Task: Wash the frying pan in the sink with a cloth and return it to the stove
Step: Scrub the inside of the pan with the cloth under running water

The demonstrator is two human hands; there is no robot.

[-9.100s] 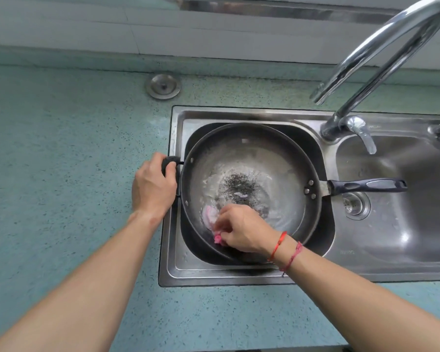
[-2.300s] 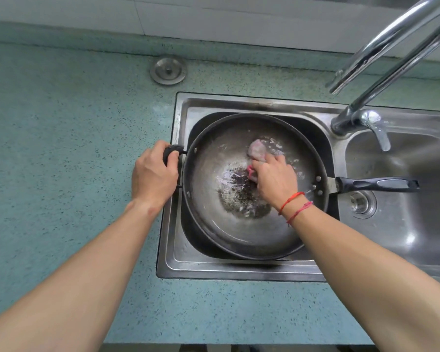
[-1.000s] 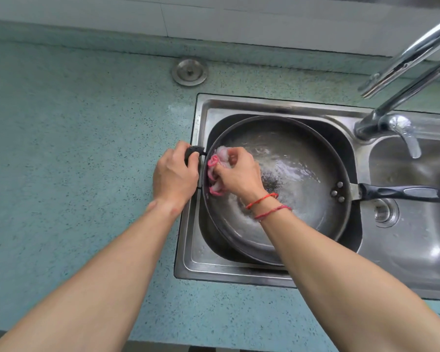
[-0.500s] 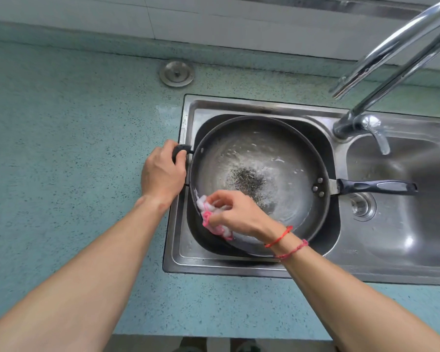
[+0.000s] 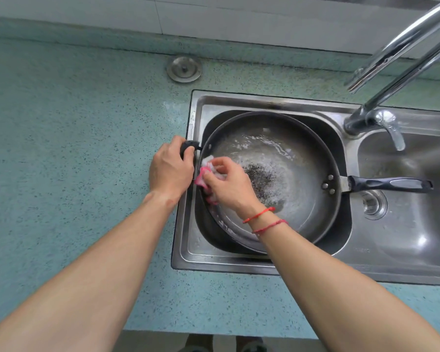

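- Item: frying pan (image 5: 308, 204). Loc: L basin of sink (image 5: 239, 261), seated at a tilt, not flat. Long handle (image 5: 389, 184) points R, over the R basin.
- Left hand (image 5: 169, 171): clenched round the short helper handle (image 5: 188, 146) at the pan's L rim, steadying it. Sits over the sink's L edge, next to the counter (image 5: 74, 148).
- Right hand (image 5: 229, 185): fingers bunched on the cloth (image 5: 205, 171) (pink/white, wet, crumpled), pressing it vs. the pan's L inner wall, just R of the left hand. Two red strings (image 5: 259, 214) on the wrist.
- Pan interior: shallow water w/ suds (image 5: 264, 148) across the far half; dark speckled residue (image 5: 261, 179) at centre, approx. where the base is lowest.
- Tap (image 5: 391, 59): spout high, far R of the pan; no stream seen from it.
- Misc.: round metal plug (image 5: 184, 69) on the counter, far-L of the sink. Stove: not in view.
- Status, done: pan is in the sink, wetted, cloth at work on the side wall.
- Status, left (est.): centre residue looks unscrubbed; near wall is partly hidden by the R arm, so can't tell its cond. Then rinse, tip out the water, lift out, carry to the stove.
- Est. progress: mid-wash, prob. under half of the whole job.
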